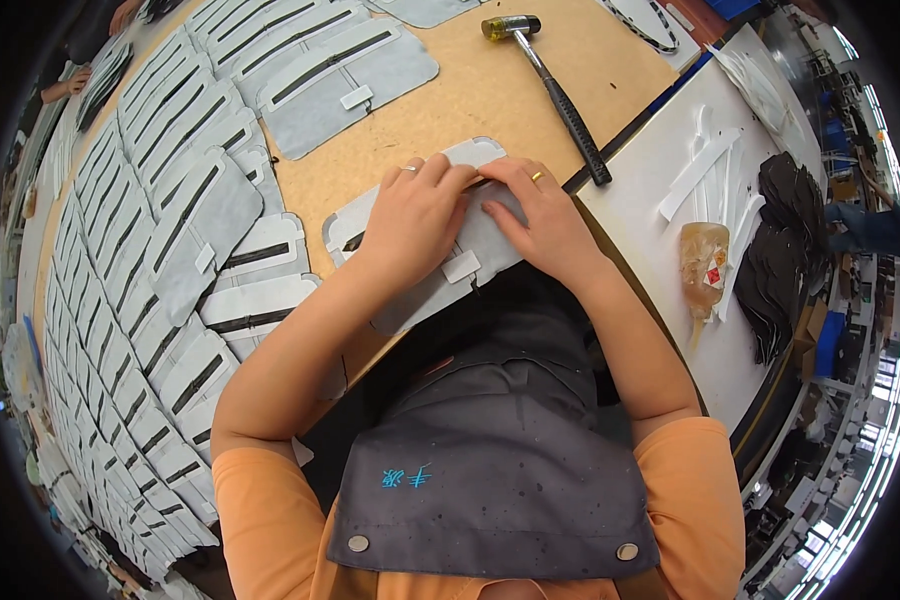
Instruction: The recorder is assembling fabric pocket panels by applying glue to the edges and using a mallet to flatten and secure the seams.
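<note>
A pale grey fabric panel (487,245) with rounded corners, a black zipper strip and a small white tag lies at the near edge of the tan board, in front of my body. My left hand (417,215) is over its middle, fingers bent and pressed together on the zipper strip, which it mostly hides. From the right, my right hand (542,212) grips the panel near its far right corner. Its fingertips meet those of the left hand at the strip, with the thumb bent beneath them on the panel.
Overlapping rows of similar panels (195,215) cover the left side. A mallet (560,95) with a black handle lies beyond my right hand. On the white table at right are an amber glue bottle (703,265), white strips (705,170) and dark pieces (775,270). Another person's hand (77,80) shows far left.
</note>
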Tool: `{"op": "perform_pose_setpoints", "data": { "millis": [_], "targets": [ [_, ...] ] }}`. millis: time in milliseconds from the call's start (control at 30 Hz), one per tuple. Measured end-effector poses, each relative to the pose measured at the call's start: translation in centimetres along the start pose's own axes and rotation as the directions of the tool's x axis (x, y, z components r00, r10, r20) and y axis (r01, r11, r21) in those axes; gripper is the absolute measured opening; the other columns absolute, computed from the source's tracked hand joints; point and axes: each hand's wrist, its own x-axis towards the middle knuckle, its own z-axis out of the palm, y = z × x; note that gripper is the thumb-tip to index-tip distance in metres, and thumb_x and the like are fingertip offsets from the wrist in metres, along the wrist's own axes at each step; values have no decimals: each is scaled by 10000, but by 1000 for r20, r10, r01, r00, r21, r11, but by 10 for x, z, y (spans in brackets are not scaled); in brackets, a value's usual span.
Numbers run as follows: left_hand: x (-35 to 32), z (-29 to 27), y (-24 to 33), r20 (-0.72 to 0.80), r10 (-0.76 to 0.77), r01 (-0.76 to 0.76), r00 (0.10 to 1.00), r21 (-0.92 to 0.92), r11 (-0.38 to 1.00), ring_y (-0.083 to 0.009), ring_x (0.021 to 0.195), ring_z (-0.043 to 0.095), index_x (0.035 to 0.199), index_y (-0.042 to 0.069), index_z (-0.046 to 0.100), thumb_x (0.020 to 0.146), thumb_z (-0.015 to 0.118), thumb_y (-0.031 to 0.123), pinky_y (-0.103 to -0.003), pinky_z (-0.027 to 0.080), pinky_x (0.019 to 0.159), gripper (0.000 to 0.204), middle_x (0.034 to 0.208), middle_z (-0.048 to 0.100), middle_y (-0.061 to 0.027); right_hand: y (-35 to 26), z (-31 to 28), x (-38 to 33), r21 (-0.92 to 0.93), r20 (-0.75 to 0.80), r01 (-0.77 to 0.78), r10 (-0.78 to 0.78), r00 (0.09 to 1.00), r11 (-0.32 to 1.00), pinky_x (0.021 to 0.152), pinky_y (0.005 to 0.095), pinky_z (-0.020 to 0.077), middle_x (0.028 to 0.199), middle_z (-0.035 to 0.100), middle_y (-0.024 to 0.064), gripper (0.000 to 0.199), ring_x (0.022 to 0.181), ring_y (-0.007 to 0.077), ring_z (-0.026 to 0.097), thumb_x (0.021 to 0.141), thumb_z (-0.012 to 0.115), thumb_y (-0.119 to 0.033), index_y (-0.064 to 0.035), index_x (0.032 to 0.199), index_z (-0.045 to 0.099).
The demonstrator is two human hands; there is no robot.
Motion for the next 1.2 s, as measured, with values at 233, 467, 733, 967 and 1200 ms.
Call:
{"op": "perform_pose_setpoints", "data": {
  "millis": [233,467,733,967,1200],
  "targets": [
    [-19,-6,-9,-6,-41,39,999,-184,982,-249,885,539,1060,105,620,827,603,36,-374,387,764,244,927,556,-61,-3,-2,4,-209,57,114,-105,993,971,903,394,451,1070,610,93,256,1032,282,562,813,595,-26,-48,1069,600],
    [-25,-6,-1,24,-8,8,1000,37,999,-249,902,526,1077,101,630,805,618,18,-377,381,775,284,959,558,-58,4,-15,-3,-502,139,197,-146,979,842,929,360,429,1083,609,75,240,1049,266,558,840,591,-36,-54,1077,627],
    [-41,-21,-11,-27,-170,161,985,-208,965,-306,892,583,1061,42,622,818,613,11,-385,446,773,246,955,584,-121,-16,22,14,0,166,48,-48,985,999,894,368,415,1029,582,74,241,995,265,546,814,648,-87,-80,1053,618],
    [-51,-17,-13,-65,-304,264,950,-349,899,-287,839,582,993,87,647,813,600,10,-378,407,754,202,925,609,-81,-17,20,27,-45,275,94,-79,958,995,844,377,410,981,581,13,143,955,236,534,826,646,-121,-107,968,641],
    [-55,-17,-11,-82,-208,184,975,-232,955,-266,852,560,1020,76,650,795,606,-9,-373,400,734,245,925,582,-61,-25,19,23,-140,275,196,-152,949,971,822,342,424,928,594,25,132,868,224,549,825,641,-74,-58,954,657]
  ]
}}
